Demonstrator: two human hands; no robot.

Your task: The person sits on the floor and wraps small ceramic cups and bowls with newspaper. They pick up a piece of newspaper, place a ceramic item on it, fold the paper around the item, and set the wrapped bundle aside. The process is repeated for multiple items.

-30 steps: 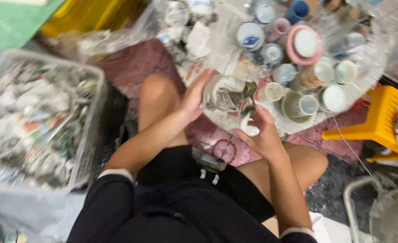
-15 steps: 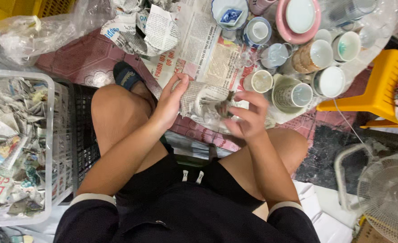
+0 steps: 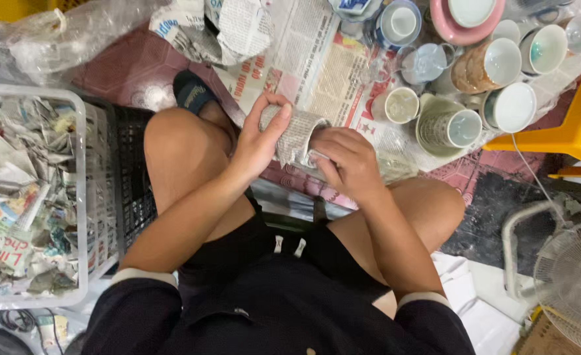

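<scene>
Clasping a newspaper-wrapped bundle (image 3: 295, 135) between them, both hands sit just above the person's knees. The left hand (image 3: 259, 141) curls closed around the bundle's left end, fingers bent over the top edge and thumb behind, so its grip is narrow and full of paper. The right hand (image 3: 346, 161) closes over the bundle's right and lower side, fingers folded inward against the wrapping, knuckles up. What lies inside the paper cannot be told. The bundle looks roughly cylindrical, its long axis running from upper left to lower right, tilted, with the upper end by the left fingertips. It hangs over the edge of a spread newspaper sheet (image 3: 316, 59) on the floor, near a small pale cup (image 3: 401, 105) and a patterned mug (image 3: 446, 129). More cups and bowls crowd beyond, among them a pink plate (image 3: 464, 23). A clear bin of crumpled newspaper (image 3: 14, 197) stands well to the left, a white fan (image 3: 573, 283) at the lower right
</scene>
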